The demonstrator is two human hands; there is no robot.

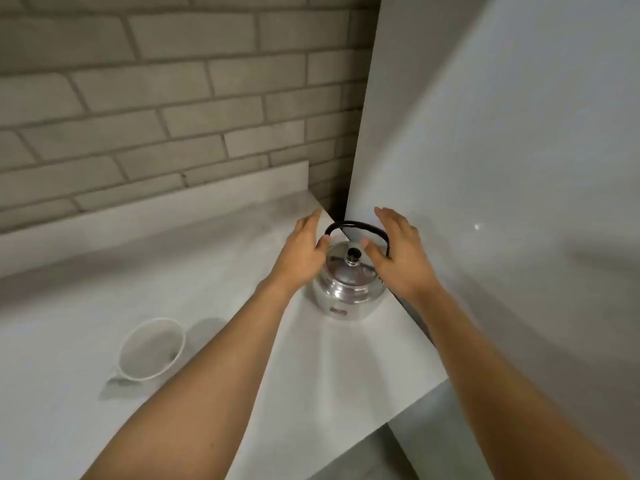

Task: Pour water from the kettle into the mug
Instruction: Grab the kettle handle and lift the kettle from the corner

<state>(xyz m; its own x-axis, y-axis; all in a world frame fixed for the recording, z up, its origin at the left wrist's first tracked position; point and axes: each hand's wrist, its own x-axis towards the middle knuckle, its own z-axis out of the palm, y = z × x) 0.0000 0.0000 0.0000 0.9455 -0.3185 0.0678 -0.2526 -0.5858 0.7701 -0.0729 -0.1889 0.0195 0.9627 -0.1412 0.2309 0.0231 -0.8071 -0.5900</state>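
Observation:
A shiny steel kettle [348, 292] with a black arched handle and a black lid knob stands upright on the white counter [86, 299], near its right corner. My left hand [303, 251] is at the kettle's left side, fingers spread, thumb near the handle's left end. My right hand [398, 252] is at its right side, fingers apart, thumb above the lid; it covers the handle's right end. Neither hand is closed on the kettle. A white mug [150, 349] stands on the counter to the lower left, its inside looking empty.
A tall grey panel [502, 168] rises right beside the kettle on the right. A grey brick wall [173, 98] and a low white ledge run along the back. The counter ends at the lower right edge, floor below.

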